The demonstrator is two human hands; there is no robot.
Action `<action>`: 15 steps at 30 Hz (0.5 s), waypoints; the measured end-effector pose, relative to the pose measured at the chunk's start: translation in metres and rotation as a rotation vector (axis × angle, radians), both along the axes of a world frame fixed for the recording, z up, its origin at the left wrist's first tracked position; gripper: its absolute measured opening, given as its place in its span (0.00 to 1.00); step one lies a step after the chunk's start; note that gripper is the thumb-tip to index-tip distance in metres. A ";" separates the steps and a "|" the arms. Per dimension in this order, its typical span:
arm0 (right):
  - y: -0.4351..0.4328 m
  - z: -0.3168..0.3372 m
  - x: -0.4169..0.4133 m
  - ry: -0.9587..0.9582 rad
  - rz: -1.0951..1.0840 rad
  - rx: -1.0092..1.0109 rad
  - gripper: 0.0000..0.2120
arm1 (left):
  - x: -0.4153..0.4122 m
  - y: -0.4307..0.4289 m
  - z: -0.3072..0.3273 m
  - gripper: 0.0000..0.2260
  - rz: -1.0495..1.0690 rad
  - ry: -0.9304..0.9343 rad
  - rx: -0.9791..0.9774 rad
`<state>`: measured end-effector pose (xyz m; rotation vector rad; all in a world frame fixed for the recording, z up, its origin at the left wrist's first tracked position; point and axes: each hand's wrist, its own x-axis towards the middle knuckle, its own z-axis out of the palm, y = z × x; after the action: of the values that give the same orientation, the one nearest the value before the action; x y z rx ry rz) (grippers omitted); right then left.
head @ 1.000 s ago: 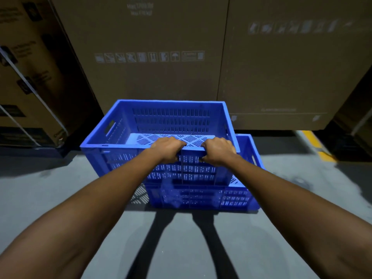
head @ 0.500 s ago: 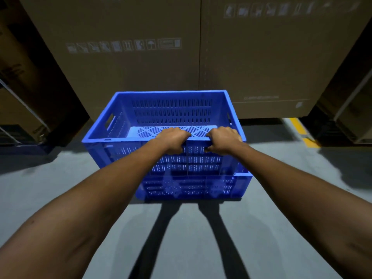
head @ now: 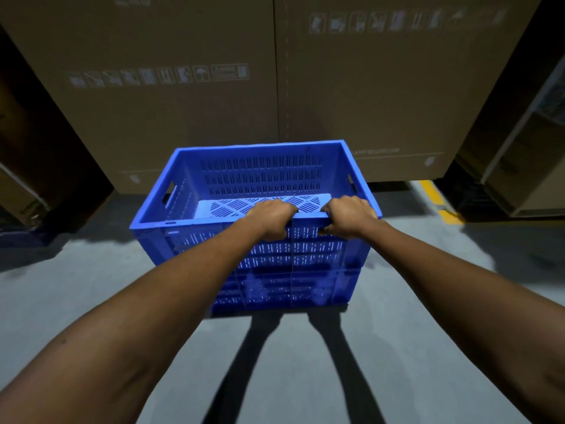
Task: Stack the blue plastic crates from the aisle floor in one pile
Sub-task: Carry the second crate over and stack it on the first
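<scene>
Both hands grip the near long rim of the upper blue crate (head: 260, 175). The left hand (head: 270, 218) is a little right of the rim's middle and the right hand (head: 348, 217) is just short of the near right corner. On each, the fingers are curled tight over the rim's edge with knuckles uppermost; the thumbs are mostly hidden. The crate lies straight ahead of the fingers, upright and open-topped, its long axis running left to right across the person, so both arms reach it about equally, though the grip sits off-centre toward the right. Directly under it is the lower blue crate (head: 290, 293), standing on the grey aisle floor (head: 91, 301) just in front of tall cardboard cartons (head: 183, 102), with a yellow floor line (head: 437, 203) off to the right. The two near walls look close to flush and the right-hand edges roughly agree. The left end of the lower crate is hidden behind the left forearm, so I cannot tell whether the upper one is fully seated. In my judgement the coming move turns on that left end dropping square before the hands let go.
</scene>
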<state>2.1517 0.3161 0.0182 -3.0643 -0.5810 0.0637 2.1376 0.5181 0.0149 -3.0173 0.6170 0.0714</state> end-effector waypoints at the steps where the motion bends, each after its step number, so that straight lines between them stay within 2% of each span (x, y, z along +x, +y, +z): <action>1: 0.000 -0.001 0.001 0.001 0.005 0.002 0.15 | -0.001 0.000 0.000 0.09 0.003 0.003 -0.001; 5: -0.001 -0.001 0.000 -0.001 0.036 -0.033 0.16 | -0.003 0.002 0.000 0.10 0.016 0.005 0.002; 6: -0.002 0.000 -0.001 -0.008 0.046 -0.056 0.19 | -0.005 0.003 0.001 0.12 0.004 0.006 -0.004; 8: -0.002 0.004 -0.005 -0.003 0.050 -0.060 0.31 | -0.012 0.007 0.007 0.19 -0.027 0.051 -0.043; 11: 0.002 0.012 -0.012 0.081 0.035 0.024 0.48 | -0.026 0.030 0.019 0.22 0.012 0.152 -0.245; 13: 0.010 0.020 -0.015 0.159 -0.006 0.062 0.52 | -0.036 0.065 0.020 0.22 0.105 0.130 -0.312; 15: 0.033 0.027 -0.019 0.246 -0.024 0.053 0.52 | -0.049 0.112 0.013 0.25 0.220 0.066 -0.227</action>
<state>2.1323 0.3494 0.0447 -2.9473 -0.5212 0.4106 2.0883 0.6304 0.0275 -3.3040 0.3127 0.1192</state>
